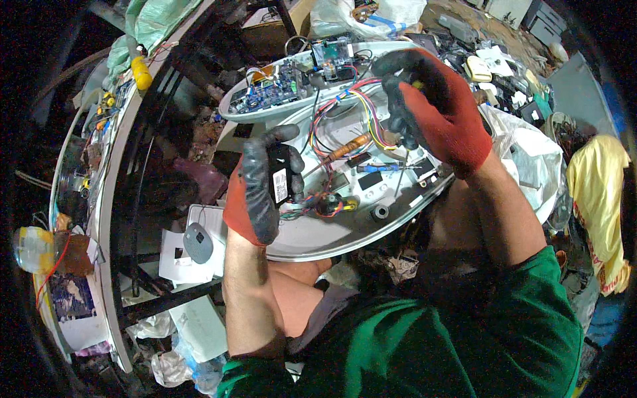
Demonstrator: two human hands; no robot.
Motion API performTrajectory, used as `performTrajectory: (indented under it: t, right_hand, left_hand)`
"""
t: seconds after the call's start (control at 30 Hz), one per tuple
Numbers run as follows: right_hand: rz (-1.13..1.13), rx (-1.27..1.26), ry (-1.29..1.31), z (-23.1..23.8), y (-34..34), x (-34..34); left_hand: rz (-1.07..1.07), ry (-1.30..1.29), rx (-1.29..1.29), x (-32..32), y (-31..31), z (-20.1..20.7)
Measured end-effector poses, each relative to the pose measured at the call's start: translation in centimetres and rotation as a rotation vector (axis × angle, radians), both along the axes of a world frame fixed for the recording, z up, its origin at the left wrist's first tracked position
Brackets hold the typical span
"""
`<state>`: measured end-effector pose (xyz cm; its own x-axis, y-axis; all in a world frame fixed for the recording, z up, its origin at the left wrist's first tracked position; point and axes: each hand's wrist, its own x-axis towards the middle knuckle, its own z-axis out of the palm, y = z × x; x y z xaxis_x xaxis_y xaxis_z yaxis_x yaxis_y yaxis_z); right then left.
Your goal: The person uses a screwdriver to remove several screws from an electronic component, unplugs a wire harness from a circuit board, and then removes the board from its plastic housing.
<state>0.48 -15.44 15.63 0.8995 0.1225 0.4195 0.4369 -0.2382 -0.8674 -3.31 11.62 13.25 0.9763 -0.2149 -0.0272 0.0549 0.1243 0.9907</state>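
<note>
My left hand (257,189), in a red and black work glove, grips a small black box-shaped module (279,178) with a white label on its face. Coloured wires (302,211) trail below it. Over the right side of a large white plastic shell (298,249), my right hand (441,109) in a matching glove has its fingers curled. A bundle of coloured wires (345,95) runs into those fingers; its end is hidden there. Between the hands, inside the shell, lie a screwdriver with an orange-brown handle (348,147) and a blue-handled tool (379,168).
Behind the shell, a second white shell half (232,109) carries a blue circuit board (265,93). A pile of electronic scrap (504,79) spreads at the far right, beside a white sack (527,166) and a yellow bag (597,199). On the left stands a long cluttered bench (109,265).
</note>
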Motion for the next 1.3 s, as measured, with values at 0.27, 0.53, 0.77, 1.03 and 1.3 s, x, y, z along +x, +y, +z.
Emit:
performTrajectory:
  t: [0.27,0.53,0.77,1.03,1.3]
  right_hand:
    - [0.198,-0.352,-0.213,-0.8,4.1,-3.2]
    - [0.183,-0.457,-0.158,-1.2,5.1,-3.4]
    - [0.291,-0.472,-0.138,-0.5,5.3,-3.3]
    - [0.407,-0.161,-0.117,-1.4,4.5,-2.7]
    - [0.408,0.24,0.143,0.1,0.7,-3.3]
  left_hand:
    - [0.104,-0.102,0.058,-0.8,-1.7,-0.9]
    - [0.032,-0.157,-0.029,-1.1,-3.3,-2.0]
    - [0.217,-0.2,0.133,-0.8,-0.6,-4.0]
    - [0.204,0.026,-0.458,0.3,-0.2,-0.5]
    - [0.167,0.138,-0.753,0.2,0.5,-0.4]
